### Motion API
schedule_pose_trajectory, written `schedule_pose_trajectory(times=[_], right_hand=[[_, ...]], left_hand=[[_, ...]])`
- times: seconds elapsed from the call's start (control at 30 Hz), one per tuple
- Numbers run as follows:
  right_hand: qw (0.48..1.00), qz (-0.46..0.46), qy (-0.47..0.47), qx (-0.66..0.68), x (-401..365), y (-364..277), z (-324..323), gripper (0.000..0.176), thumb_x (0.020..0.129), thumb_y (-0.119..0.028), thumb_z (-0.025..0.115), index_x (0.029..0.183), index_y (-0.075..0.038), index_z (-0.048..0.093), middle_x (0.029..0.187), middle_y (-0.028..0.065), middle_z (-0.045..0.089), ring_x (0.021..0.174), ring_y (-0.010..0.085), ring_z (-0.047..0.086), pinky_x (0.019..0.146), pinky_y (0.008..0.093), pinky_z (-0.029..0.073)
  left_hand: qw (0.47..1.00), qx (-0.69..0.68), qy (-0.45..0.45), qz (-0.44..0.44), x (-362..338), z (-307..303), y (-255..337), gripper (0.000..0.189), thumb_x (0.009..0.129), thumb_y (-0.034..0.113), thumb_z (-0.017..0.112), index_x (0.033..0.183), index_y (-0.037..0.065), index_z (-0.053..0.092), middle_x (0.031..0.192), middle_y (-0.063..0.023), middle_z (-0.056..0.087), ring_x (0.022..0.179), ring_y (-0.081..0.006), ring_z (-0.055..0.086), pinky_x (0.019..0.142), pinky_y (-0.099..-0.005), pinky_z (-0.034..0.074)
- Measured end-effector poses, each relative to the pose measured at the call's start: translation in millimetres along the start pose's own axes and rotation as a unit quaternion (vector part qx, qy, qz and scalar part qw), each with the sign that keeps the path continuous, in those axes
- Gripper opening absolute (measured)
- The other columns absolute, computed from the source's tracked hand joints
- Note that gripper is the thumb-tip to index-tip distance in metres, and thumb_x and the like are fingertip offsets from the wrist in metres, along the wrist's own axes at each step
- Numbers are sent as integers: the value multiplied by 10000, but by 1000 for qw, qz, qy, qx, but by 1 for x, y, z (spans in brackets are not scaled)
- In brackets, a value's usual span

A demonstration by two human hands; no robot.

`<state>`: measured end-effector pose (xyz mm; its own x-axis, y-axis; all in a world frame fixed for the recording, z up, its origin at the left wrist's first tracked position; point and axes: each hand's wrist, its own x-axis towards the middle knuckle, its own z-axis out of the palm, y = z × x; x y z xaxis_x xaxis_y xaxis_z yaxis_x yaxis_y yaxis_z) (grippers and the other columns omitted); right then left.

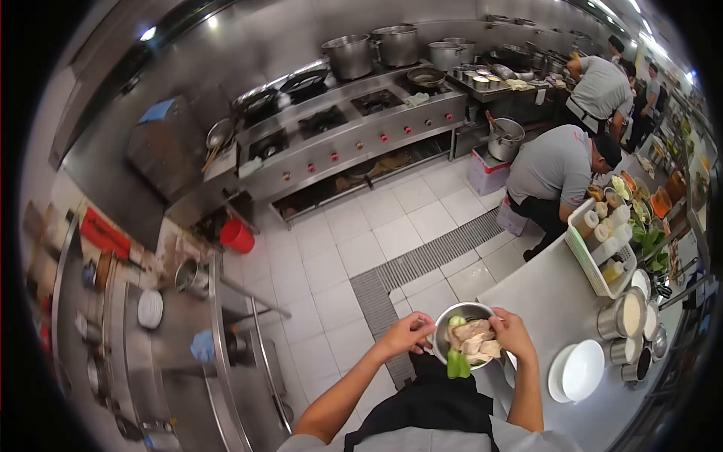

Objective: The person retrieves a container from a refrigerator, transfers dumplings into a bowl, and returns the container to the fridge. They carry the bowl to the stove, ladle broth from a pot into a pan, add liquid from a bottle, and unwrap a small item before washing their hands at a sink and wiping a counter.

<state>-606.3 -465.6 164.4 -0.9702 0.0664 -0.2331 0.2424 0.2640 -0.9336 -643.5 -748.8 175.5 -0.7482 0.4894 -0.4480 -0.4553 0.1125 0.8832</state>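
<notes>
- Metal bowl [443, 354] between the hands, holding pale meat [476, 340] and green vegetables [458, 364].
- Right hand [512, 333] clamps its right rim; left hand [413, 333] curls at the opposite rim, grip unclear.
- White bowl [583, 371] on the counter [520, 301], right.
- Crouching person's shirt [553, 162]: small red mark, unreadable.
- Box [487, 173] under a pot [505, 140]: print illegible.

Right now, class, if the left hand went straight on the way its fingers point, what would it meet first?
Probably the metal bowl, at the rim nearest the left hand; whether its fingertips already touch is unclear.
</notes>
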Motion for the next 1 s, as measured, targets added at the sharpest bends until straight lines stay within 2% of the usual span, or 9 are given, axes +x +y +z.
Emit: schedule_pose_trajectory(times=[0.1, 0.2, 0.4, 0.63, 0.73, 0.83, 0.9, 0.93, 1.0], right_hand=[[998, -8, -23, -59, 66, -37, 34, 249, 891, -129, 506, 1075, 12, 597, 795, 117, 657, 664, 161, 611, 637, 292, 488], [985, -74, -72, -138, 148, -57, 65, 248, 899, -152, 496, 1071, -11, 605, 804, 110, 659, 646, 186, 611, 630, 301, 486], [985, -2, -136, 107, 289, -151, 127, 240, 917, -175, 484, 1016, -14, 632, 845, 67, 666, 549, 102, 555, 539, 233, 465], [995, -93, -33, -34, 426, -160, 141, 205, 836, -209, 604, 765, -27, 665, 592, 58, 630, 521, 111, 583, 538, 251, 473], [981, -69, 118, -139, 491, -108, 135, 161, 796, -169, 653, 701, -39, 655, 536, 47, 599, 486, 127, 561, 543, 260, 476], [975, 36, 217, -27, 534, -121, 135, 105, 736, -108, 701, 811, -53, 654, 647, 44, 637, 556, 150, 579, 580, 273, 489], [981, -80, 164, -63, 566, -156, 133, 342, 702, -75, 715, 1031, -77, 622, 922, 88, 664, 749, 192, 614, 696, 319, 503], [984, -43, 112, -134, 580, -181, 132, 559, 679, -86, 730, 1203, -102, 537, 1155, 138, 589, 952, 244, 587, 830, 355, 476], [982, -70, 97, -143, 618, -211, 128, 556, 689, -98, 728, 1211, -101, 537, 1180, 156, 572, 992, 273, 573, 867, 367, 457]], left_hand=[[999, 34, -32, -27, 47, -45, 1, 255, 894, 213, 572, 1052, 31, 488, 914, -78, 576, 750, -119, 608, 562, -257, 525], [997, -56, 55, 13, 85, -95, 1, 189, 887, 145, 538, 1010, 13, 482, 824, -77, 581, 637, -147, 612, 514, -269, 544], [960, -162, 223, 53, 106, -218, 80, 174, 865, 73, 511, 1028, 31, 467, 870, -108, 614, 604, -169, 625, 445, -246, 524], [842, -313, 420, 127, 159, -347, 102, 161, 828, 52, 497, 984, 84, 468, 877, -96, 604, 592, -166, 608, 443, -237, 465], [825, -308, 457, 124, 206, -410, 93, 159, 810, 46, 505, 958, 86, 463, 866, -83, 590, 559, -160, 577, 446, -233, 456], [817, -325, 464, 107, 253, -452, 121, 169, 800, 45, 515, 957, 85, 465, 849, -71, 577, 564, -144, 558, 457, -228, 450], [813, -328, 469, 105, 294, -473, 153, 148, 809, 35, 501, 944, 88, 471, 842, -46, 570, 597, -117, 540, 469, -216, 426], [818, -340, 449, 117, 315, -485, 168, 139, 809, 35, 502, 935, 89, 472, 824, -44, 566, 595, -111, 539, 472, -213, 429], [820, -359, 428, 125, 347, -508, 183, 124, 815, 36, 499, 926, 87, 478, 786, -40, 560, 578, -99, 531, 468, -201, 434]])
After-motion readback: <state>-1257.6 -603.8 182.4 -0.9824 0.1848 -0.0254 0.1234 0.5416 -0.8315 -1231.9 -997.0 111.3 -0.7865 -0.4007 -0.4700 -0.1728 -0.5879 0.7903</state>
